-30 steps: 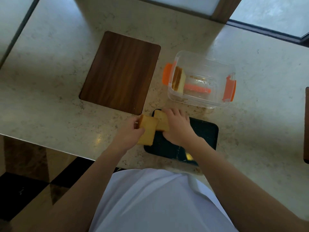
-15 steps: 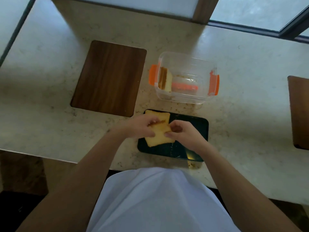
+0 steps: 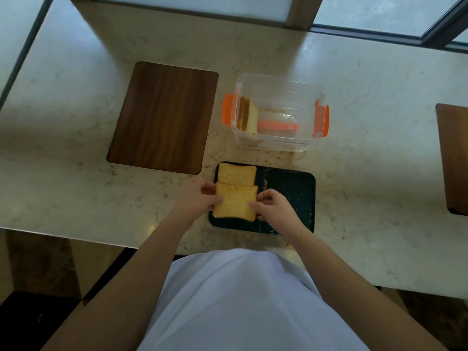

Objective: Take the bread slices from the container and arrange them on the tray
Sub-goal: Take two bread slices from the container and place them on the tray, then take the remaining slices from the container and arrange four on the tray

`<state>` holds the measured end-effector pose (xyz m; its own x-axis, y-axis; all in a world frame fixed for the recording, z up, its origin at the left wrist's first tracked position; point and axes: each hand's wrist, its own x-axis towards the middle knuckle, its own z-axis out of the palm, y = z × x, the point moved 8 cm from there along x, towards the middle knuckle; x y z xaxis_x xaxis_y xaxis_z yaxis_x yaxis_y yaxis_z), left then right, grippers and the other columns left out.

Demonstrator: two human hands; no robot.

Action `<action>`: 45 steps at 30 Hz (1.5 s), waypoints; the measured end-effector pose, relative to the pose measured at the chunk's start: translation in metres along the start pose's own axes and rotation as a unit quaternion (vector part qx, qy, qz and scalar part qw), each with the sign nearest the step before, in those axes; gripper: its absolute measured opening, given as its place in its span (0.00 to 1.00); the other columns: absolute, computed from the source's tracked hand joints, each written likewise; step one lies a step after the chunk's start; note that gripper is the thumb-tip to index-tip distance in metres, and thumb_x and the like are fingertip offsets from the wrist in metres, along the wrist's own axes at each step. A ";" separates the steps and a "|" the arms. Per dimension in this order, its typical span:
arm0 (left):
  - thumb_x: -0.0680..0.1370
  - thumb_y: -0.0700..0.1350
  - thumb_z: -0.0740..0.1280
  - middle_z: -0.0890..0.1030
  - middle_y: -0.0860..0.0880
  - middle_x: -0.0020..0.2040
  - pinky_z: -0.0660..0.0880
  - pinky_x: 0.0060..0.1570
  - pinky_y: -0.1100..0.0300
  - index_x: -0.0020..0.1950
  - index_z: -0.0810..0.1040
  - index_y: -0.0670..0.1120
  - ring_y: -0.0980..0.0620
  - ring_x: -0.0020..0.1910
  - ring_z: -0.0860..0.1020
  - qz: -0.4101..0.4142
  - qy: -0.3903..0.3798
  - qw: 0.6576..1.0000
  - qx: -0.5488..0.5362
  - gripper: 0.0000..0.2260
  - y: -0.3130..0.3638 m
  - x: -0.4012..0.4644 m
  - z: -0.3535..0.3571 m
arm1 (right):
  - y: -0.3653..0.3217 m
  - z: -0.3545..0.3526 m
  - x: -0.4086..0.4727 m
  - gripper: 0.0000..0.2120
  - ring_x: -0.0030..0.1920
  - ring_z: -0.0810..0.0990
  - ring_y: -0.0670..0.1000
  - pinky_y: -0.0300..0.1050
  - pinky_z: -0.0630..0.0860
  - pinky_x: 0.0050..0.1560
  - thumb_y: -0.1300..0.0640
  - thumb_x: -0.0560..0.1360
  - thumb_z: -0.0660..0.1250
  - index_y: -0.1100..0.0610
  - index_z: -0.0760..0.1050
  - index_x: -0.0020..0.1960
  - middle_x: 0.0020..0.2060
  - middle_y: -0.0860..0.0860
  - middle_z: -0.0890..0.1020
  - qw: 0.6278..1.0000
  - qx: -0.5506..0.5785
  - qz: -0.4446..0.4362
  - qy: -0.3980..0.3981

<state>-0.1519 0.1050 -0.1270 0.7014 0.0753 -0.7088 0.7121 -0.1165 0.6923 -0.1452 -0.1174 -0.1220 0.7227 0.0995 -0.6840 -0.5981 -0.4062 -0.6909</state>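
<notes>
Two bread slices lie on the left part of the dark tray (image 3: 288, 196), which sits on the pale marbled tabletop (image 3: 367, 173) just in front of the person. The far slice (image 3: 237, 175) rests flat at the tray's back left corner. The near slice (image 3: 235, 201) lies directly in front of it, its back edge touching or slightly overlapping the far one, and its left edge at the tray's left rim. Both hands are on this near slice: the left hand (image 3: 200, 200) has its grip closed on the slice's left edge, fingers curled at the side, and the right hand (image 3: 274, 207) pinches the right edge with thumb and fingertips. The right half of the tray is bare apart from scattered crumbs. Behind the tray stands a clear plastic container (image 3: 278, 111) with orange clips on its two ends; a remaining slice of bread (image 3: 247, 116) stands on edge against its left wall, and an orange strip shows along its floor. To the left of the container lies a dark wooden board (image 3: 163, 117), flat on the tabletop and well apart from the tray. Another wooden board (image 3: 453, 158) is cut off by the right edge of the view.
</notes>
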 end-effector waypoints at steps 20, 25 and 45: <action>0.75 0.35 0.68 0.78 0.48 0.40 0.75 0.41 0.55 0.55 0.80 0.41 0.49 0.40 0.77 0.165 0.132 0.928 0.307 0.09 0.010 -0.020 0.014 | 0.028 0.015 0.005 0.14 0.52 0.81 0.50 0.54 0.82 0.58 0.56 0.77 0.71 0.53 0.75 0.62 0.52 0.49 0.81 0.996 -0.084 0.035 -0.007; 0.77 0.33 0.65 0.81 0.44 0.46 0.74 0.42 0.55 0.56 0.79 0.41 0.47 0.43 0.77 0.156 0.131 0.918 0.340 0.10 0.010 -0.019 0.017 | 0.026 0.019 0.006 0.17 0.53 0.81 0.50 0.53 0.82 0.57 0.55 0.77 0.71 0.54 0.75 0.64 0.52 0.48 0.80 0.994 -0.100 0.041 -0.017; 0.80 0.47 0.65 0.80 0.50 0.48 0.77 0.44 0.59 0.65 0.76 0.43 0.55 0.43 0.78 0.279 0.132 0.893 0.326 0.15 0.133 -0.044 0.029 | -0.062 -0.035 0.007 0.08 0.41 0.86 0.46 0.38 0.82 0.41 0.50 0.79 0.68 0.53 0.80 0.53 0.40 0.49 0.88 0.992 -0.092 0.007 -0.082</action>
<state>-0.0890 0.0578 -0.0072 0.9859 0.0455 -0.1610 0.1395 -0.7546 0.6412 -0.0911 -0.1230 -0.0757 0.6396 0.2328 -0.7326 -0.5235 -0.5660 -0.6369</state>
